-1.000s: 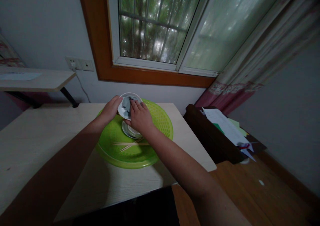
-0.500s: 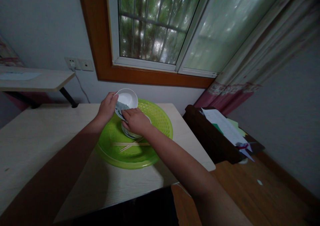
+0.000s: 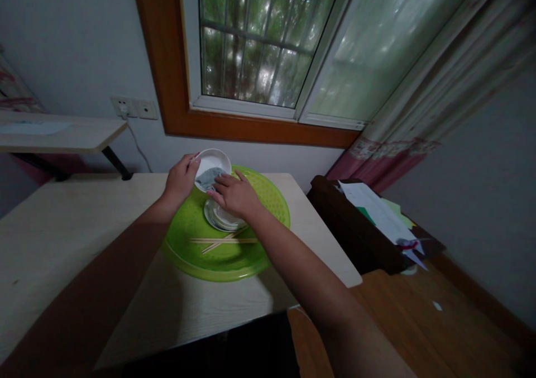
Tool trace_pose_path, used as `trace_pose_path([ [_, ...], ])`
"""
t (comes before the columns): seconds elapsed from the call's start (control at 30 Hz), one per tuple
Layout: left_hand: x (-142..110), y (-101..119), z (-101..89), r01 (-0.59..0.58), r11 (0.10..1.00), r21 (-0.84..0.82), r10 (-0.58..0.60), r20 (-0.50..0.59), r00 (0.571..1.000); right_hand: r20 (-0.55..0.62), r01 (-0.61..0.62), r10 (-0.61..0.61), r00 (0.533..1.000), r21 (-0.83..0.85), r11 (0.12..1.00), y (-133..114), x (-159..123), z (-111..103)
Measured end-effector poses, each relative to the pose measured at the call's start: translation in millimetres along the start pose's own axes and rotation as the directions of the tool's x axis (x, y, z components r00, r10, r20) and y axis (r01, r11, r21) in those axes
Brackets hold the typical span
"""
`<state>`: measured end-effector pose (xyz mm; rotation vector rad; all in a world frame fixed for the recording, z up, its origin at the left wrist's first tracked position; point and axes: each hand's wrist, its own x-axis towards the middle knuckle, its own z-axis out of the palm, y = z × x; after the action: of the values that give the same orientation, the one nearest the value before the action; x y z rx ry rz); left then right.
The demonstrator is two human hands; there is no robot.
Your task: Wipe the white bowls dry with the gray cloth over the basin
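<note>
My left hand point(image 3: 181, 178) grips the rim of a white bowl point(image 3: 215, 159), tilted with its inside toward me, above the far left part of a green plastic tray point(image 3: 274, 199). A crumpled grey cloth point(image 3: 208, 178) lies against the inside of the bowl. My right hand point(image 3: 238, 195) has its fingers on the cloth's right edge, with the thumb below. Under my right hand, a small stack of white dishes point(image 3: 213, 217) sits in the tray, partly covered by the hand. Pale chopsticks point(image 3: 221, 241) lie crossed in front of the dishes.
The tray rests on a light wooden table point(image 3: 138, 288). A raised shelf point(image 3: 62, 135) with black legs stands at the back left. Behind are a wall socket point(image 3: 134, 108) and a barred window. At right, papers point(image 3: 377, 213) lie on a dark brown piece of furniture.
My right hand has shifted slightly right and lifted, its fingers more spread. More of the cloth shows inside the bowl, and more of the stacked dishes is visible. My left hand keeps the bowl nearly in place.
</note>
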<state>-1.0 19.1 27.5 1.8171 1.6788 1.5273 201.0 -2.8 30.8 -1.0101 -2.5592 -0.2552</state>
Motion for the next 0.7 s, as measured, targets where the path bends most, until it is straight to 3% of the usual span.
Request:
trace_pose_path([
  [0.13, 0.2, -1.1, 1.9, 0.013, 0.998, -0.058, -0.01, 0.056, 0.998, -0.068, -0.061, 0.056, 0.996, -0.064, 0.996, 0.8, -2.0, -0.2],
  [0.4, 4.2, -12.1, 8.5, 0.094, 0.97, -0.223, -0.062, 0.148, 0.987, -0.107, -0.057, 0.046, 0.993, -0.098, 0.994, -1.1, -1.9, -0.3],
  [0.57, 3.6, -11.8, 8.7, 0.07, 0.983, -0.172, -0.047, 0.136, 0.99, -0.077, -0.032, 0.024, 0.997, -0.094, 0.995, -3.3, -1.8, 3.1],
  [0.7, 3.0, -11.2, 7.4, 0.111, 0.988, -0.103, -0.1, 0.102, 0.99, -0.034, -0.029, 0.024, 0.999, -0.15, 0.988, -8.5, -1.1, 5.5],
])
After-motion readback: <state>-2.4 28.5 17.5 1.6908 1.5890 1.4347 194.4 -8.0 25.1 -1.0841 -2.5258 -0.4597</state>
